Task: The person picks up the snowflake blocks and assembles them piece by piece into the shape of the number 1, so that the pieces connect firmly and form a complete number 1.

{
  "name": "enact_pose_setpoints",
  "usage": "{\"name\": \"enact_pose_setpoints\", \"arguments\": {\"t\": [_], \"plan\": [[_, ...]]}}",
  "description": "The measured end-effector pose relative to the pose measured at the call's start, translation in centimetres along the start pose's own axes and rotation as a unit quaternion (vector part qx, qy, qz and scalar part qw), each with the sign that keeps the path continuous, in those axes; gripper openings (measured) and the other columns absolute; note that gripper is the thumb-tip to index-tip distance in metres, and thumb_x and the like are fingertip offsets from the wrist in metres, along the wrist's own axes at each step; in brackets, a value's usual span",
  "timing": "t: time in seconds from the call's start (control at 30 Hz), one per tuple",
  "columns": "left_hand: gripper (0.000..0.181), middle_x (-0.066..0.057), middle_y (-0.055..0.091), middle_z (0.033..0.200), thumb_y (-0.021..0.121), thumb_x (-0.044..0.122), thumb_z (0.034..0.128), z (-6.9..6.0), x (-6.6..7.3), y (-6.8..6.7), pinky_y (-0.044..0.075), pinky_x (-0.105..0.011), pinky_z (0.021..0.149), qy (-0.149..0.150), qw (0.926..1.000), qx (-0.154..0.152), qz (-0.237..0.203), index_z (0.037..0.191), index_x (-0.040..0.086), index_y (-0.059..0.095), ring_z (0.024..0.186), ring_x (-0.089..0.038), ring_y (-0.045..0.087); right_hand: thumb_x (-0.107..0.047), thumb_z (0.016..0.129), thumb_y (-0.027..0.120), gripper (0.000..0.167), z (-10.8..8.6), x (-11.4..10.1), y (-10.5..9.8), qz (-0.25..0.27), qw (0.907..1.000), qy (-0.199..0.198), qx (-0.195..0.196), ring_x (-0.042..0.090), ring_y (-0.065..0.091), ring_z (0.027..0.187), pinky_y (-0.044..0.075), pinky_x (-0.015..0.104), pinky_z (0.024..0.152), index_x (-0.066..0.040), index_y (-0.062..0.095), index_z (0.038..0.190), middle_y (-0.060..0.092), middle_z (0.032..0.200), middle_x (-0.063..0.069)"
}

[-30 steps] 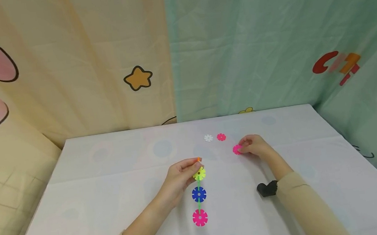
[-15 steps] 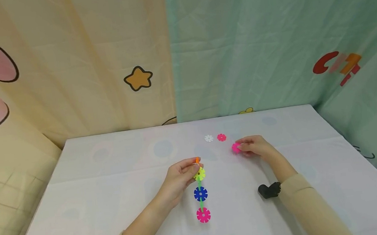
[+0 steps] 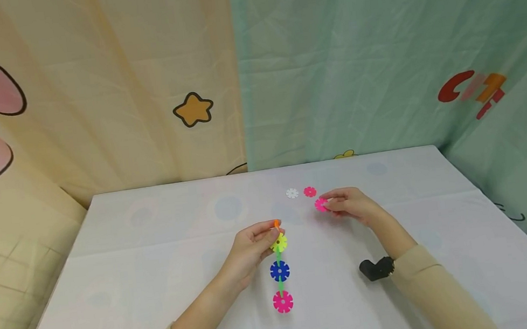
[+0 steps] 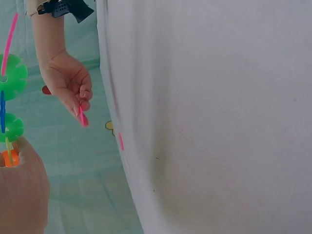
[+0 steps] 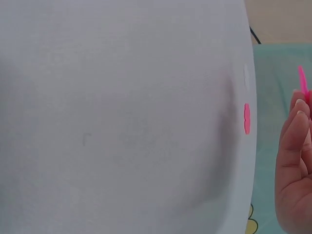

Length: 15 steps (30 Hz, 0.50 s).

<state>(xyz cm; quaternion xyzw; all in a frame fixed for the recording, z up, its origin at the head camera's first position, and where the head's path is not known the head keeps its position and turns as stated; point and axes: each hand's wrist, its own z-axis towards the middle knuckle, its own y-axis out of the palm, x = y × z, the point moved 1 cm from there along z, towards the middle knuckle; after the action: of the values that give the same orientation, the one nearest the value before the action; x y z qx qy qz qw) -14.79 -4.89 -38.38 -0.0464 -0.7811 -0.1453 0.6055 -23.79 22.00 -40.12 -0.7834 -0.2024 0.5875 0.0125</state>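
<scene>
In the head view my left hand (image 3: 253,249) pinches the upper end of a chain of notched plastic discs. Down the chain come an orange disc (image 3: 276,223), a yellow disc (image 3: 279,242), a blue disc (image 3: 280,271) and a pink disc (image 3: 283,302). Green discs (image 4: 14,78) link them, seen face-on in the left wrist view and edge-on from the head. To the right, my right hand (image 3: 353,204) pinches a separate pink disc (image 3: 320,204) between thumb and fingers. That disc shows edge-on in both wrist views.
A white disc (image 3: 292,194) and another pink disc (image 3: 310,192) lie on the white-covered table (image 3: 161,295), just beyond the right hand. Beige and green curtains (image 3: 355,67) hang behind the table's far edge. Each wrist wears a black camera mount (image 3: 377,269).
My right hand has moved a little left and away from me with its pink disc, nearer the loose discs. The hanging chain has swung slightly; the left hand stays almost still.
</scene>
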Motion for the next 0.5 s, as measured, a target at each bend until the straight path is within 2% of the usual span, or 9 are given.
{"name": "enact_pose_setpoints", "arguments": {"t": [0.27, 0.5], "plan": [[0.045, -0.018, 0.059, 0.120, 0.062, 0.022, 0.0905, 0.3, 0.2, 0.2, 0.050, -0.028, 0.086, -0.004, 1.0000, -0.004, -0.002, 0.127, -0.002, 0.051, 0.099, -0.016, 0.061, -0.008, 0.090, 0.060, 0.043, -0.1, -0.8, 0.7, 0.012, 0.9998, -0.003, -0.016, 0.012, 0.056, 0.067, 0.051, 0.022, 0.067, 0.007, 0.048, 0.128, 0.065, 0.081, 0.001], [0.043, -0.020, 0.058, 0.122, 0.061, 0.020, 0.0910, 0.4, 0.5, 0.3, 0.050, -0.027, 0.084, -0.006, 1.0000, -0.005, -0.002, 0.127, -0.002, 0.052, 0.095, -0.013, 0.062, -0.013, 0.090, 0.061, 0.042, -0.4, -1.9, 1.7, -0.003, 0.9994, -0.018, -0.030, 0.014, 0.057, 0.068, 0.052, 0.024, 0.069, 0.003, 0.050, 0.128, 0.066, 0.083, 0.005]]}}
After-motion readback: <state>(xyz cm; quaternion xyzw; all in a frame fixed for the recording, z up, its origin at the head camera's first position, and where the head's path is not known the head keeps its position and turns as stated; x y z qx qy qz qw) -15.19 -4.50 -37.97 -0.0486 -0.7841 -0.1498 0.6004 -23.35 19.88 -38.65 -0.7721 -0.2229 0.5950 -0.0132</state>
